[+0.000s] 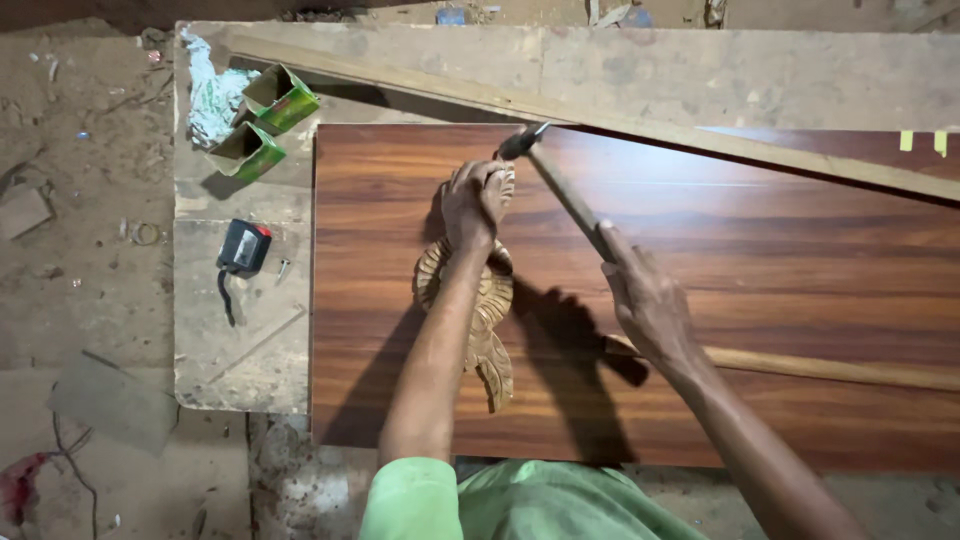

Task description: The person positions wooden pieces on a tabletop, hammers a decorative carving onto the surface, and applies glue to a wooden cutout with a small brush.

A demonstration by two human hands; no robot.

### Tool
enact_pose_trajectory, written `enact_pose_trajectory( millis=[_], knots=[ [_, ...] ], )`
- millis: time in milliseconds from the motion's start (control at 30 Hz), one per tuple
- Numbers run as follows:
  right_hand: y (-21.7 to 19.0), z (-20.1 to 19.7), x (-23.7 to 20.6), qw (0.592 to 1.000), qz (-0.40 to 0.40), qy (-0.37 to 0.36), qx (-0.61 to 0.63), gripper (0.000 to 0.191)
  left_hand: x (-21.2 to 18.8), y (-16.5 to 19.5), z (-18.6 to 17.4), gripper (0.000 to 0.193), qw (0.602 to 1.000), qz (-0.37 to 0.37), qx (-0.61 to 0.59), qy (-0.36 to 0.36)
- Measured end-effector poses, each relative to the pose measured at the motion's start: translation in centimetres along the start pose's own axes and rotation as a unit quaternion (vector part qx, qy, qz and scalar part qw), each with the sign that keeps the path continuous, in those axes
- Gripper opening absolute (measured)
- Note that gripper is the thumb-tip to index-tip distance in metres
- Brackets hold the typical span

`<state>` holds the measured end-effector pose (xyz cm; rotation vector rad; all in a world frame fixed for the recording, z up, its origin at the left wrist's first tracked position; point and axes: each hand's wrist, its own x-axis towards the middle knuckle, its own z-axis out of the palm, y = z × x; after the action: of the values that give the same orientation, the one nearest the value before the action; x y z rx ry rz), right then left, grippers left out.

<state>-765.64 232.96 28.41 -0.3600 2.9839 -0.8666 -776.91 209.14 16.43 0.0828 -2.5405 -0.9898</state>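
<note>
While the big shiny brown board (700, 300) lies flat on the dusty workbench (240, 330), it gives a firm place to work on. On the board rests a carved wooden ornament (480, 320), partly hidden by the arm. The right hand (645, 300) is closed around the hammer (560, 190), with its head raised near the other hand. The left hand (477, 200) pinches its fingers on the ornament's top; whether it holds a nail is too small to tell. Two green boxes (262, 125) sit open nearby, close enough to reach.
</note>
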Motion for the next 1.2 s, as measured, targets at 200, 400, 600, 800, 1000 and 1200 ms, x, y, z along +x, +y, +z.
enact_pose_trajectory(
  millis=[200,400,600,800,1000,1200],
  knots=[
    [-0.4,0.7,1.1,0.991,0.035,-0.084,-0.103,0.054,-0.3,-0.1,-0.4,0.015,0.999,-0.011,-0.032,0.017],
    [-0.2,0.4,0.7,0.986,0.089,-0.109,-0.086,0.056,-0.1,-0.2,-0.4,0.028,1.000,-0.006,-0.016,-0.004],
    [0.1,0.1,0.0,1.000,-0.009,-0.010,-0.005,0.058,-1.4,-0.5,-0.5,0.038,1.000,0.008,-0.014,0.006],
    [0.3,1.6,0.7,0.992,0.029,-0.072,-0.097,0.055,-3.4,-1.0,-0.8,0.048,0.980,0.069,0.183,0.023],
    [0.3,1.5,-0.5,0.990,-0.112,0.085,0.007,0.050,-2.5,-0.2,-1.3,0.060,0.986,-0.069,0.101,-0.117],
    [0.4,2.3,0.2,0.994,0.002,-0.041,-0.097,0.057,-1.9,0.5,-1.8,0.056,0.979,-0.079,0.153,-0.113]
  ],
)
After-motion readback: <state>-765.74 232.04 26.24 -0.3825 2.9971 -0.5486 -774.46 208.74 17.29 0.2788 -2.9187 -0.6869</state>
